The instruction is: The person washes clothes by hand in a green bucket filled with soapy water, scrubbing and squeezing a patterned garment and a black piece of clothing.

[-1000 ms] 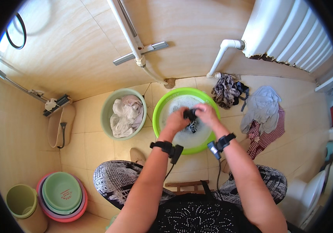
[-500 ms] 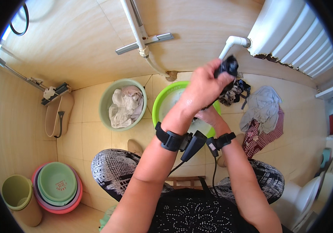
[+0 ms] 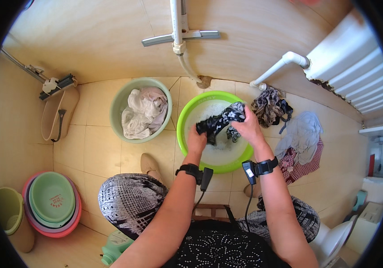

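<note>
A wet black garment with a white-and-grey pattern stretches between my hands over the bright green basin. The basin holds cloudy, sudsy water. My left hand is closed round the dark left end of the cloth, near the basin's left side. At the basin's right side, my right hand grips the other end between thumb and fingers. Part of the cloth hangs between them toward the water. Black straps with small devices are on both wrists.
Left of the green basin stands a pale green basin with white and pinkish clothes. Dark patterned clothes, a light grey garment and red checked cloth lie on the floor at right. Stacked basins stand at lower left.
My left hand has come down and left from above the basin's far right side, and my right hand has come up into sight. The bunched black cloth is now spread between both hands.
</note>
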Action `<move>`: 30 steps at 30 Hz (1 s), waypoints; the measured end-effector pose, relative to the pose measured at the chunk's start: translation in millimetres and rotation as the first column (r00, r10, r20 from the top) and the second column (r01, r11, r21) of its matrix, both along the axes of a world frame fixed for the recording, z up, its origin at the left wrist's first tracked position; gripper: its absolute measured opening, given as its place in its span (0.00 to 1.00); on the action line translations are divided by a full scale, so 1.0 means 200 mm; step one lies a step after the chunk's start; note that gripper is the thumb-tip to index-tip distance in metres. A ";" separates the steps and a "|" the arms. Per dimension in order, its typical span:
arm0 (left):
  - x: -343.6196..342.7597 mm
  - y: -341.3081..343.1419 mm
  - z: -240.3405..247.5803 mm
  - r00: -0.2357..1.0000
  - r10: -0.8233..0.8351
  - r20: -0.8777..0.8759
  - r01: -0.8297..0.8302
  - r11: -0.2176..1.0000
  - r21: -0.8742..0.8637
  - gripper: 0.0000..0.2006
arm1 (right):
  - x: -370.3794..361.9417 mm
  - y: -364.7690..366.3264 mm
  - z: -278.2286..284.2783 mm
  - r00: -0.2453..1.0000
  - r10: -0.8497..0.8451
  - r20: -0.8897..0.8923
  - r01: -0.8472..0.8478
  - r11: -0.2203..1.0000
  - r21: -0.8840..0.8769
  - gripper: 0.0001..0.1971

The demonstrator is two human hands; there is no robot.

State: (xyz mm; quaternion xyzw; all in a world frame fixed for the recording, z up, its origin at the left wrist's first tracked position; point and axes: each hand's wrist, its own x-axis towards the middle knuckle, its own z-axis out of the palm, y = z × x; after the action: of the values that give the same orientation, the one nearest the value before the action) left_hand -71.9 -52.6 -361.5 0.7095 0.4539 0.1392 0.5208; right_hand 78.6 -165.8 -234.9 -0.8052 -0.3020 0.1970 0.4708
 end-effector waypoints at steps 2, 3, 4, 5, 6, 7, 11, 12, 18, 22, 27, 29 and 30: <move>-0.02 -0.09 -0.13 0.996 0.037 -0.082 -0.041 0.998 -0.044 0.30 | 0.02 -0.01 -0.19 0.998 0.040 0.048 -0.032 0.987 -0.157 0.26; -0.03 -0.12 -0.14 0.993 0.023 -0.114 -0.040 0.988 -0.148 0.31 | 0.01 -0.02 -0.30 0.995 0.081 0.054 -0.064 0.960 -0.272 0.27; -0.02 -0.16 -0.18 0.993 0.042 -0.109 -0.066 0.971 -0.230 0.31 | 0.01 -0.03 -0.41 0.982 0.120 0.143 -0.049 0.904 -0.424 0.28; 0.00 -0.19 -0.23 0.992 0.060 -0.107 -0.091 0.947 -0.308 0.30 | -0.01 -0.04 -0.52 0.960 0.171 0.222 -0.018 0.828 -0.560 0.30; 0.03 -0.20 -0.22 0.992 0.066 -0.105 -0.096 0.944 -0.316 0.30 | -0.02 -0.06 -0.58 0.969 0.176 0.175 -0.032 0.789 -0.613 0.31; 0.05 -0.21 -0.20 0.992 0.094 -0.084 -0.126 0.794 -0.595 0.29 | -0.04 -0.06 -0.61 0.970 0.174 0.170 -0.009 0.725 -0.689 0.28; 0.08 -0.19 -0.18 0.979 0.206 -0.009 -0.066 0.267 -0.961 0.28 | -0.06 -0.03 -0.54 0.935 0.340 0.104 -0.207 0.758 -0.619 0.24; 0.11 -0.19 -0.15 0.981 0.189 -0.044 -0.077 0.175 -0.982 0.31 | -0.06 -0.04 -0.45 0.905 0.399 0.147 -0.275 0.813 -0.514 0.22; 0.20 -0.20 0.06 0.824 0.548 0.144 0.264 -0.147 -0.953 0.31 | -0.13 -0.11 0.23 0.614 0.783 0.096 -0.715 0.604 -0.354 0.16; 0.15 -0.21 0.00 0.796 0.579 0.176 0.294 -0.117 -0.949 0.18 | -0.15 -0.16 0.43 0.662 0.750 0.007 -0.715 0.634 -0.295 0.16; 0.30 -0.28 0.26 0.812 0.512 0.281 0.476 -0.302 -0.826 0.15 | 0.09 -0.36 0.25 0.804 0.091 -0.588 -0.040 0.994 0.099 0.20; 0.32 -0.29 0.33 0.785 0.521 0.334 0.532 -0.291 -0.795 0.16 | 0.11 -0.44 0.02 0.656 0.008 -0.755 0.236 0.948 0.215 0.22; 0.31 -0.29 0.34 0.758 0.547 0.356 0.567 -0.282 -0.774 0.16 | 0.06 -0.44 -0.15 0.587 0.071 -0.807 0.334 0.887 0.320 0.24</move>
State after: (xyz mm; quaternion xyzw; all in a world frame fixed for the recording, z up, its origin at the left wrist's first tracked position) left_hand -10.2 -110.7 -294.1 -0.1145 0.1442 -0.0540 0.9814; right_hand 90.1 -253.9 -264.1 -0.5223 -0.0323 0.4266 0.7377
